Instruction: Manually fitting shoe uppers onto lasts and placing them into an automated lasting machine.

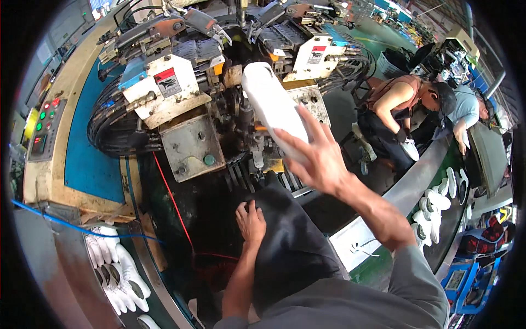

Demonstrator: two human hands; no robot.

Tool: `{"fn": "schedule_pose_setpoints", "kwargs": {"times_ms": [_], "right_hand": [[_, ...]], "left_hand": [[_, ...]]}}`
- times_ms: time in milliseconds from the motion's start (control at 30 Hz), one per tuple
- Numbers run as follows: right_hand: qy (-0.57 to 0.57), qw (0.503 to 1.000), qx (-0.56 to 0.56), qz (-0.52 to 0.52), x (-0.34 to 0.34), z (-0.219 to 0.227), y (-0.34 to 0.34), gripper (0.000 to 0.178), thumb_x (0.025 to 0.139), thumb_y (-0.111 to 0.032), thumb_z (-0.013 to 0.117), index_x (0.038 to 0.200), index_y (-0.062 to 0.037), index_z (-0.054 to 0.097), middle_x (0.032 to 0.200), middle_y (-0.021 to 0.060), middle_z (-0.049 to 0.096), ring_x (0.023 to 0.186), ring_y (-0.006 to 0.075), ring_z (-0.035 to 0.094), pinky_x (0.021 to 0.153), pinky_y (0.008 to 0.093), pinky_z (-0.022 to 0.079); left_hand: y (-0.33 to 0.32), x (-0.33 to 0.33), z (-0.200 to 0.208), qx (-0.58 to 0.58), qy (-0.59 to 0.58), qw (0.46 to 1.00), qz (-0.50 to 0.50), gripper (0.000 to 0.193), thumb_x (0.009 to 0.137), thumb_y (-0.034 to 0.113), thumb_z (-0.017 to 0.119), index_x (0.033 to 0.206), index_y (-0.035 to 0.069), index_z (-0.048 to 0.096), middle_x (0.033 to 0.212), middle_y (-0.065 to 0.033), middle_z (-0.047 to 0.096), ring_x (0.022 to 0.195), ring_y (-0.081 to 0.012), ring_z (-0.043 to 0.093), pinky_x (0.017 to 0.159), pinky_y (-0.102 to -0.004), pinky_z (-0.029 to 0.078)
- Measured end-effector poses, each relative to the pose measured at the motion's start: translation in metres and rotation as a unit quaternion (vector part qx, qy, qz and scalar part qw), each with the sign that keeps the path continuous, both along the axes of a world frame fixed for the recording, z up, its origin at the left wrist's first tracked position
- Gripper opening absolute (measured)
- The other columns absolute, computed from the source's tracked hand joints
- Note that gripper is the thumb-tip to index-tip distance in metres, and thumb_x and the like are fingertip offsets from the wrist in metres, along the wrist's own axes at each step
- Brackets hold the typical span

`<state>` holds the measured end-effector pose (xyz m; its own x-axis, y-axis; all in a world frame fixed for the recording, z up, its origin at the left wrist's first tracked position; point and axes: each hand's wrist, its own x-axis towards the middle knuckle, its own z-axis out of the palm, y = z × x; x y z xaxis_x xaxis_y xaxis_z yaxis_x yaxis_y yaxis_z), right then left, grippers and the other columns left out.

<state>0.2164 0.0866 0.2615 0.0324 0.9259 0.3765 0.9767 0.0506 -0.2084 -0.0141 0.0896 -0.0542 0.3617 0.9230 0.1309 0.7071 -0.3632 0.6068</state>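
Step in hand, by my read: handling one white shoe [268, 101] at the machine [178, 82]. It sits between the two white housings in view, tilted, its open-rimmed end up toward the metal pincers [219, 34], the other end toward the wearer. Can't tell if it touches the machine or is held clear in front of it. Right hand [318, 158] has the near end: digits spread over the shoe, pinching it from the sides as far as I can see; underside hidden, so can't judge how firm. Left hand [251, 222] is low by the dark apron [290, 233], fingers loosely bent and a bit apart, nothing visible in it; contact with the apron unclear. Next move calls for a steady right wrist, shoe angle under control, fingertips clear of the pincers; one-handed grip at the end could let it twist. More white shoes lie left [129, 268] and right [432, 211], well apart from both hands.
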Motion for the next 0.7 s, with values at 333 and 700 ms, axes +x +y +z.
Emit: {"fn": "schedule_pose_setpoints", "kwargs": {"times_ms": [333,700], "right_hand": [[-0.066,0.993,-0.013,-0.092,0.011,-0.079,0.133,0.083,0.088,-0.027,0.085,0.162,-0.0428,0.054,0.176,0.0282,0.02,0.139,0.0581,0.046,0.109,0.0599,0.058],[-0.129,0.975,0.175,0.042,0.043,-0.119,0.149,0.09,0.083,-0.002,0.069,0.169,-0.0201,0.05,0.172,0.0325,0.04,0.158,0.051,0.039,0.129,0.0591,0.035]], "left_hand": [[0.026,0.005,0.002,0.017,-0.042,0.999,0.015,0.041,0.097,0.017,0.075,0.135,0.002,0.071,0.138,-0.0218,0.058,0.129,-0.0447,0.056,0.108,-0.0556,0.048],[0.015,0.005,0.003,-0.198,-0.196,0.949,0.147,0.044,0.096,0.021,0.072,0.135,0.002,0.066,0.142,-0.0257,0.061,0.133,-0.0498,0.056,0.116,-0.0576,0.045]]}}
